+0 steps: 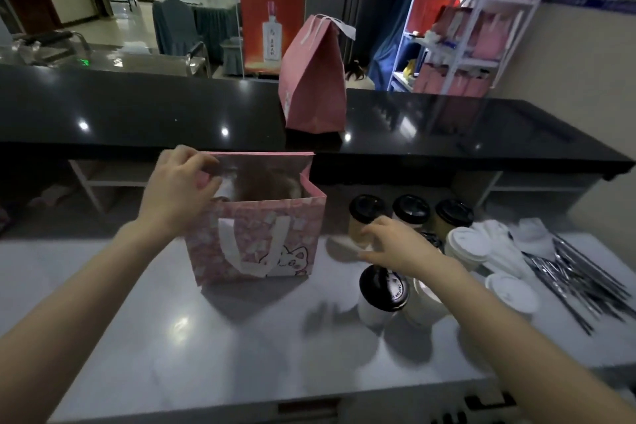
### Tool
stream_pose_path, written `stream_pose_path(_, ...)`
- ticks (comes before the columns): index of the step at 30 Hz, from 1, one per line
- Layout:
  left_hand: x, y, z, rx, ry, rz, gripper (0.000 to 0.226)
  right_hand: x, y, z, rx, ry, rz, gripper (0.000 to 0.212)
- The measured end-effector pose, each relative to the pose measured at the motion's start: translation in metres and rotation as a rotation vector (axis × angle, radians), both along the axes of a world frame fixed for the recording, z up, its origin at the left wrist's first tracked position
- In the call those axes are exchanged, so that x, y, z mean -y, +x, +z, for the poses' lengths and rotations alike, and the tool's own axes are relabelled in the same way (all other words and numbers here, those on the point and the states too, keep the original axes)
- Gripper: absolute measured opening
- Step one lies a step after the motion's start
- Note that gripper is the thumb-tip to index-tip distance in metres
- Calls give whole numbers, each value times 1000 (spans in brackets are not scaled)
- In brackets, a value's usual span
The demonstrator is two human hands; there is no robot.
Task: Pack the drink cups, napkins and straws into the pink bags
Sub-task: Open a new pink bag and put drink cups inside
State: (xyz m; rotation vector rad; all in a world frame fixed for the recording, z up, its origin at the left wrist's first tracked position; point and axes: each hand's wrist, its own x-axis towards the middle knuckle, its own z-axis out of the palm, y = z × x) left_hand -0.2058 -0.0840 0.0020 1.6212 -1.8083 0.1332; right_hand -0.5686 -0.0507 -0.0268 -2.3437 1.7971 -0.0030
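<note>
Pink bag: stands open on the grey counter, white handle hanging down its front; the inside is too dim to tell what it holds.
Left hand: pinches the bag's left rim, propping the mouth open.
Right hand: at the brown cup just right of the bag; it is blurred, so I cannot tell whether it grips the cup.
Cups: black-lidded and white-lidded, grouped right of the bag, all outside it.
Napkins: white heap farther right of the bag, past the cups.
Straws: wrapped, fanned out farthest right of the bag.
Far bag: behind the pink bag on the black counter, top folded shut.
Progress: likely one bag is packed; this one seems to be at its cup-loading step, with cups, napkins and straws left to pack.
</note>
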Motion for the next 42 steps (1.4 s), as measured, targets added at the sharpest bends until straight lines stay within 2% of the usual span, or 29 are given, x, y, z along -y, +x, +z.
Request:
stream_pose_path(4, 19, 3, 4, 109, 213, -118, 48, -16, -12, -21, -187, 275, 10, 83)
stream_pose_path(8, 20, 5, 4, 171, 298, -195, 61, -21, -13, -31, -240, 320, 32, 97)
stream_pose_path(12, 9, 5, -1, 61, 320, -248, 81, -23, -10, -24, -200, 225, 28, 93)
stream_pose_path(15, -4, 2, -5, 7, 287, -267, 95, -20, -7, 5, -87, 84, 7, 92)
stream_pose_path(22, -18, 1, -17, 79, 411, -255, 124, -4, 11, 117, 155, -298, 37, 93)
stream_pose_path(26, -28, -6, -25, 114, 420, -237, 133, 2, 53, 147, 301, -324, 179, 92)
stream_pose_path(30, -41, -11, -27, 140, 397, -248, 139, 3, 113, 112, 233, -227, 330, 90)
stream_pose_path(34, -50, -7, -27, 242, 354, -178, 142, 5, 146, 56, 66, -241, 334, 89)
stream_pose_path(38, -49, 6, -15, 358, 327, -121, 133, 0, 145, 14, -17, -211, 375, 91)
stream_pose_path(42, -37, 23, 2, 441, 305, -158, 118, -2, 128, 2, -53, -213, 375, 89)
